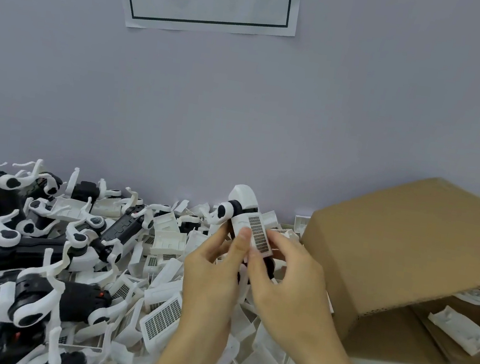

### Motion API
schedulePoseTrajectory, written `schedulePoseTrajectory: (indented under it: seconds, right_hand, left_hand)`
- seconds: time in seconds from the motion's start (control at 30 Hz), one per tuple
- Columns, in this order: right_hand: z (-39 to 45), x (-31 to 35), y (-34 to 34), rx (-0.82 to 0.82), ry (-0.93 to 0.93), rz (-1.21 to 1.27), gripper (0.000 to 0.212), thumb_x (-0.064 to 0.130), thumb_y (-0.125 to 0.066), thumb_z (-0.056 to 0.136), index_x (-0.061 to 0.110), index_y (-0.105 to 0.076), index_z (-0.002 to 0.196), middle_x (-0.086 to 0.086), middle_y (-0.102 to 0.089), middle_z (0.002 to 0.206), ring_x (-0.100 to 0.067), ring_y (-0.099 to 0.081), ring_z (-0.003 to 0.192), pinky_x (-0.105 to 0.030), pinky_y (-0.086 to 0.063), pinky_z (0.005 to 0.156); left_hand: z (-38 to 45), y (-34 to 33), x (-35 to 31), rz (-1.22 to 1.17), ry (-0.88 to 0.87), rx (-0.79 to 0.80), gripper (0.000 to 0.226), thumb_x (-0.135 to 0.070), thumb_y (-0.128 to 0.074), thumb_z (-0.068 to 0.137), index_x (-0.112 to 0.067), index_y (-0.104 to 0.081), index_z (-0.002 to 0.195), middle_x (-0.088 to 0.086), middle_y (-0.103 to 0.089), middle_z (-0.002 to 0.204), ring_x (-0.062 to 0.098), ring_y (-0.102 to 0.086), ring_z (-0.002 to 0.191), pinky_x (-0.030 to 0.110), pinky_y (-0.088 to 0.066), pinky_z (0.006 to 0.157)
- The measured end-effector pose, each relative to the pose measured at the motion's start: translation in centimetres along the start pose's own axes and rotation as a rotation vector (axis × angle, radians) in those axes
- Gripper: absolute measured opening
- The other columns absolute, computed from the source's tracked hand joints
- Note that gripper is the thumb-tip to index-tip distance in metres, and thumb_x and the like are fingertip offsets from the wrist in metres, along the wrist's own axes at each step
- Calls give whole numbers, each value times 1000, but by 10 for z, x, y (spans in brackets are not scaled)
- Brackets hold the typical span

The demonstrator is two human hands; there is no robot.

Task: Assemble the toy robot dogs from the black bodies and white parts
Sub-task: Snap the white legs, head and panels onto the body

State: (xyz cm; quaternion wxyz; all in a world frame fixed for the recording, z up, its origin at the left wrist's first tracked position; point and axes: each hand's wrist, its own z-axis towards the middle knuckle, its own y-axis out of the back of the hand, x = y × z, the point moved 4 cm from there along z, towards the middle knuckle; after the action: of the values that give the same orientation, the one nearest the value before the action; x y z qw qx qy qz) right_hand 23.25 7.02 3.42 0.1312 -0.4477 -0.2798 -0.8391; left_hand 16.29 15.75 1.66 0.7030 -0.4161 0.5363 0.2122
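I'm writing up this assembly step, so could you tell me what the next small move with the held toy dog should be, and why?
Probably press the white grilled cover down until it seats on the toy robot dog. The left hand and right hand both grip the dog upright above the pile of white parts, and the left thumb already lies on the cover; whether it has clicked home cannot be seen.

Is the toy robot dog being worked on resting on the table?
No, both hands, left and right, hold the toy robot dog up above the pile of white parts.
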Motion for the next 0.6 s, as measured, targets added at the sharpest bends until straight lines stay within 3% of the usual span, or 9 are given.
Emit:
schedulePoseTrajectory:
  seconds: [0.1, 0.2, 0.3, 0.4, 0.47, 0.6]
  right_hand:
    - [-1, -1, -4, 82, -41, -79, 55, 47, -61, 91, 24, -53, 140, 8, -57, 127, -14, -52, 125, -38, -47, 105]
    - [0, 0, -1, 28, -40, -157, 65, 44, -67, 90, 22, -46, 147, 5, -53, 131, -18, -50, 128, -41, -45, 105]
    - [0, -3, 8, -95, -57, -207, 49, 34, -70, 92, 20, -56, 136, 4, -60, 120, -15, -57, 114, -37, -49, 95]
    - [1, -8, 18, -201, -48, -93, 8, 24, -70, 92, 25, -66, 99, 9, -64, 81, -7, -60, 74, -23, -47, 64]
    - [3, -14, 21, -203, -82, 3, 5, 24, -69, 93, 27, -66, 91, 9, -65, 71, -7, -60, 64, -16, -43, 55]
    - [6, -28, 19, -133, -251, 241, 8, 23, -66, 95, 26, -69, 89, 10, -70, 72, -4, -65, 64, -18, -48, 57]
  left_hand:
    - [2, -1, -1, -15, 45, -2, 25, -42, -66, 93, -24, -80, 105, 1, -80, 100, 13, -76, 88, 41, -58, 88]
    - [1, -4, -3, -8, 34, 12, 26, -35, -61, 99, -18, -81, 101, 4, -80, 101, 18, -75, 100, 43, -56, 96]
    - [-1, -10, -6, -35, 12, 75, 30, -25, -57, 102, -15, -83, 92, 11, -79, 99, 22, -76, 98, 33, -62, 87]
    - [-2, -14, -9, -20, -9, 119, 29, -18, -57, 102, -17, -83, 87, 11, -79, 96, 20, -77, 94, 23, -61, 79]
    - [-1, -12, -10, 1, -48, 88, 25, -16, -60, 100, -17, -81, 88, 8, -80, 94, 18, -77, 91, 20, -60, 75]
    - [1, -2, -12, 66, -145, -31, 9, -11, -69, 94, -14, -77, 93, 4, -79, 89, 15, -76, 81, 22, -59, 67]
